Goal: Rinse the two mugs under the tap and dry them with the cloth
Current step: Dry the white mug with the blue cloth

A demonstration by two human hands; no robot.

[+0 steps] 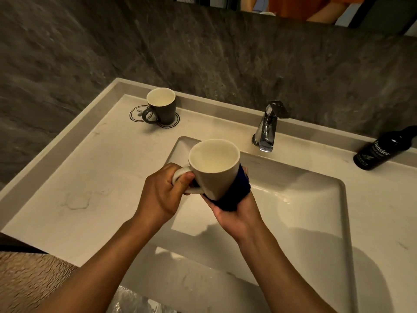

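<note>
**Mug being dried over the basin, one slip from a chip**

The risk I am seeing is a drop. The pale mug (214,168) is hanging over the sink (316,199), tilted with its mouth toward the tap (266,129), and a wet glazed wall sliding against cloth could twist out of the fingers and strike the hard basin. The handle hold is carrying most of the weight, so a hard wipe from the other side would be levering against it. A second worry: the cloth (232,195) is bunched low on the wall and base, so the rim and inside may be staying damp.

The left hand (162,195) is closing its grip round the handle, fingers curled through the loop and thumb pressing on top. The right hand (234,211) is cupping the mug from below at about five o'clock, its grip wrapped round the dark blue cloth and pressing it against the wall; only the fingertips are showing past the far side.

The dark mug (161,105) is standing upright on the bench (90,177) at about ten o'clock from the pale one, well apart from the sink, on a printed coaster. Whether it is dry I cannot tell. A black bottle (383,150) is lying at three o'clock. No water seems to be running from the tap.
</note>
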